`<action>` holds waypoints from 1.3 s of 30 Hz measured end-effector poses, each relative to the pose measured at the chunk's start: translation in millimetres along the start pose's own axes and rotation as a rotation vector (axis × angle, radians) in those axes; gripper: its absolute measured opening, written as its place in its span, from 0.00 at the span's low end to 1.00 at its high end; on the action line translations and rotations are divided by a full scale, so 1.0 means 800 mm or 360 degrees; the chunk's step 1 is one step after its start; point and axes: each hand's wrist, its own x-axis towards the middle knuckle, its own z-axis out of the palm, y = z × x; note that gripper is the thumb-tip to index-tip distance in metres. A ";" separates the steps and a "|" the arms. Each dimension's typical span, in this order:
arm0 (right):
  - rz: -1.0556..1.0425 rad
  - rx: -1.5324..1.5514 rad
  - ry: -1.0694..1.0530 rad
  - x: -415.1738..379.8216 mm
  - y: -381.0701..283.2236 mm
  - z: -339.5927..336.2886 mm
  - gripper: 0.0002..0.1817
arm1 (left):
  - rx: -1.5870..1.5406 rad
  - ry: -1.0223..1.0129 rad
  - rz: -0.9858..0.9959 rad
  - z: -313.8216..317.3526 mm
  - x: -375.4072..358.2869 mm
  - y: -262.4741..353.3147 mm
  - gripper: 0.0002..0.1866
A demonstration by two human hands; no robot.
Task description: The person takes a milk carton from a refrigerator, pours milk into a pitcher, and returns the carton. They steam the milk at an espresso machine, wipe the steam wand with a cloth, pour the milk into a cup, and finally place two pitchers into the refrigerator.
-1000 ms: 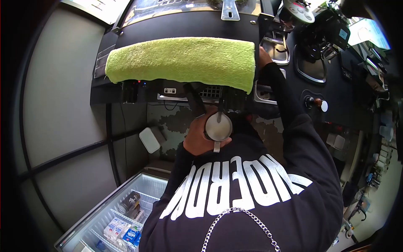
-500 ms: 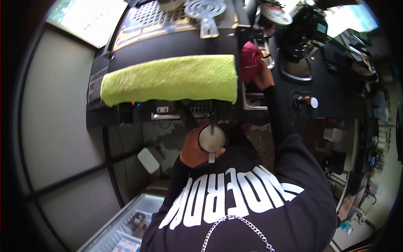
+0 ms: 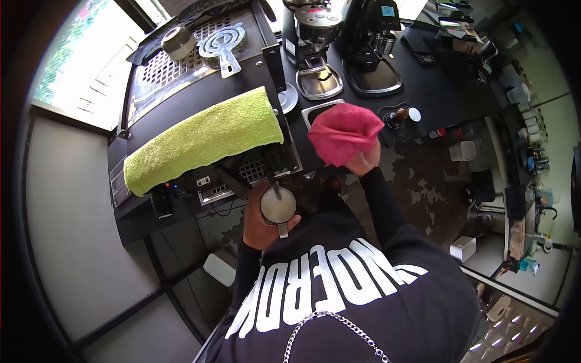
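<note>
My left hand (image 3: 254, 222) is wrapped round a metal milk pitcher (image 3: 282, 229) with pale, frothy milk (image 3: 278, 209) in it. The tip of a steam wand (image 3: 276, 191) reaches into the pitcher from the coffee machine's front. In my right hand (image 3: 368, 160) is a bunched red cloth (image 3: 344, 132), held in the air near the counter edge, over part of a metal tray (image 3: 316, 112). The cloth hides most of those fingers.
A lime-green towel (image 3: 206, 142) covers the coffee machine's front edge. On top are a cup (image 3: 178, 42) and a cocktail strainer (image 3: 221, 45). Grinders (image 3: 319, 27) stand behind the cloth, with a tamper (image 3: 402, 115) to its right. A white bin (image 3: 219, 269) sits on the floor.
My view has turned to the right. The red cloth has come up off the counter area beside the machine, toward me, and is more spread out. The pitcher stays at the wand.
</note>
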 end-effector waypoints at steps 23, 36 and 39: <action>0.0026 -0.1405 0.0025 -0.013 0.159 0.068 0.29 | 0.0048 0.0012 -0.0025 0.002 -0.015 0.013 0.46; 0.0229 -0.1424 0.0081 -0.043 0.247 0.075 0.22 | 0.0196 0.0211 -0.0167 0.000 -0.111 -0.020 0.44; -0.0099 -0.1874 0.0176 -0.046 0.256 0.079 0.22 | 0.0187 0.0263 -0.0195 -0.001 -0.128 -0.018 0.44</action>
